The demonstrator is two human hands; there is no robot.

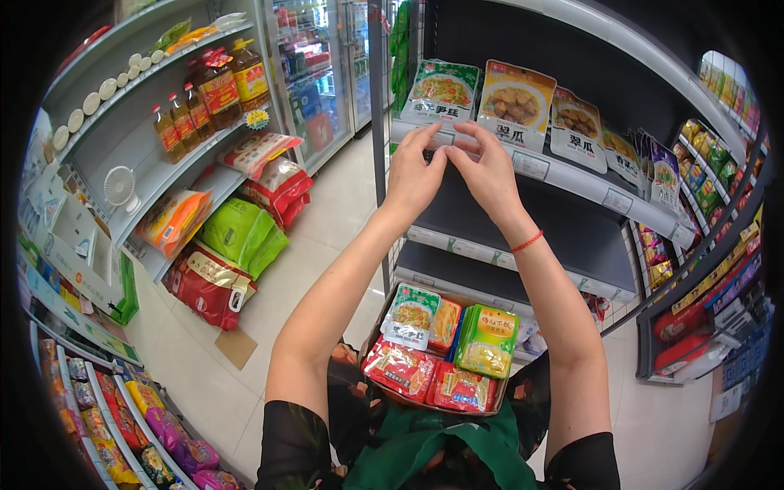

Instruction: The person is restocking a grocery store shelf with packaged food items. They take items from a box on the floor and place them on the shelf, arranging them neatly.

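Both hands are raised before the top shelf with their fingertips close together. My left hand has its fingers apart and holds nothing. My right hand, above a red wrist cord, is likewise empty with spread fingers. Just beyond them stand a green-and-white food pouch, a larger orange-and-white pouch and a smaller brown-and-white pouch. Below, at my lap, a cardboard box holds a green-and-white pouch, yellow-green packets and red packets.
A white shelf edge with price tags runs across before me, with lower shelves under it. At left, a shelf unit holds oil bottles and bagged goods. Snack racks stand at lower left; a metal post rises beside the shelf.
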